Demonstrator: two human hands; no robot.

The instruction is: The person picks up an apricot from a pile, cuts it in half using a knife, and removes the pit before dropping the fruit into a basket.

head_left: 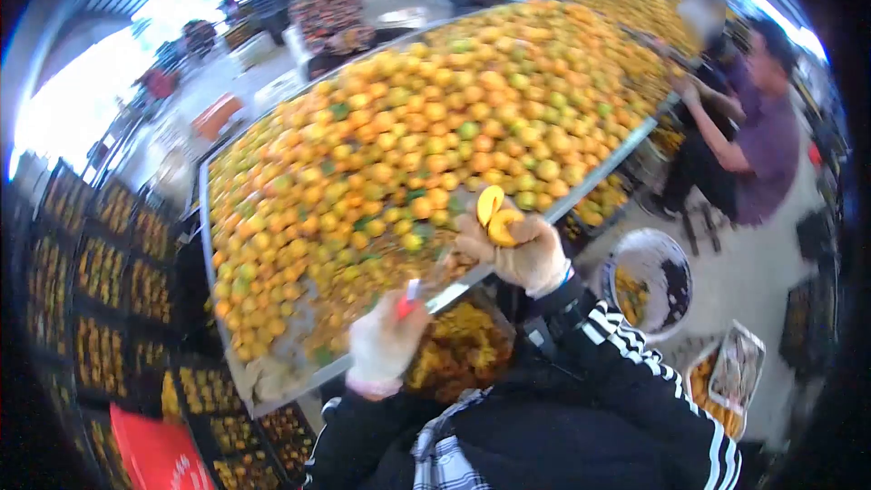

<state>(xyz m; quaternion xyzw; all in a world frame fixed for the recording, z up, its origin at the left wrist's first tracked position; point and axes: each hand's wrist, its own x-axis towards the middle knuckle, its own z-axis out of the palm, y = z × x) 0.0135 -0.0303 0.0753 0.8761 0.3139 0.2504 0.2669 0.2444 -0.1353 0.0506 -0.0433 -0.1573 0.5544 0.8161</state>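
My left hand (386,345), in a pale work glove, is closed round a small tool with a red handle (406,308) and a whitish tip pointing up; blur hides whether it is a knife or a peeler. Higher and to the right, my gloved right hand (519,259) grips a cut orange citrus fruit (501,225), with a flap of it (490,203) standing up. Both hands are near the metal rim (458,289) of a large table. Heaped across that table are whole orange and yellow-green citrus fruits (435,127). Bits of peel (363,286) are scattered nearest my hands.
Below the rim a container of peels (463,345) sits before me. On the right are a white tub (651,263) and a metal tray (737,367). A co-worker in a purple shirt (767,154) sits at the table's right side. Black crates (100,272) and a red object (159,449) are left.
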